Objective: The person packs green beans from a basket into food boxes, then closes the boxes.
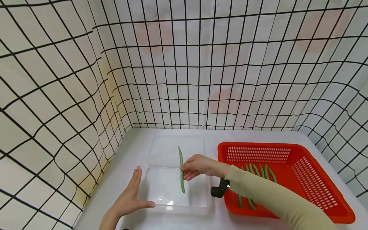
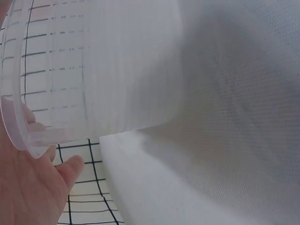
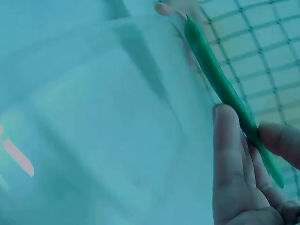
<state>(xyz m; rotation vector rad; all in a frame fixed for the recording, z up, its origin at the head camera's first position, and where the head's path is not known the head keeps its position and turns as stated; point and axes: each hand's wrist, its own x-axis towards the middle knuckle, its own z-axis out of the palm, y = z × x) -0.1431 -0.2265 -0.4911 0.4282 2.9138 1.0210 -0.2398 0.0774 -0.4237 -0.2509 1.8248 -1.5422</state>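
A single green bean (image 1: 181, 175) is pinched between the thumb and fingers of my right hand (image 1: 199, 165). It stands lengthwise over a clear plastic container (image 1: 165, 187); the right wrist view shows the bean (image 3: 218, 79) held near one end. My left hand (image 1: 127, 197) is at the container's left side, fingers straight and thumb spread toward the front rim. In the left wrist view, part of that hand (image 2: 33, 187) lies behind the see-through rim, so exact contact is hard to tell. More green beans (image 1: 265, 172) lie in a red basket (image 1: 290, 147), partly covered by my right sleeve.
Behind the container lies a flat transparent lid (image 1: 166, 145), possibly joined to it. The white table (image 1: 132, 140) is bordered by black netting (image 1: 187, 75) at the back and sides. A black device (image 1: 219, 189) is strapped at my right wrist.
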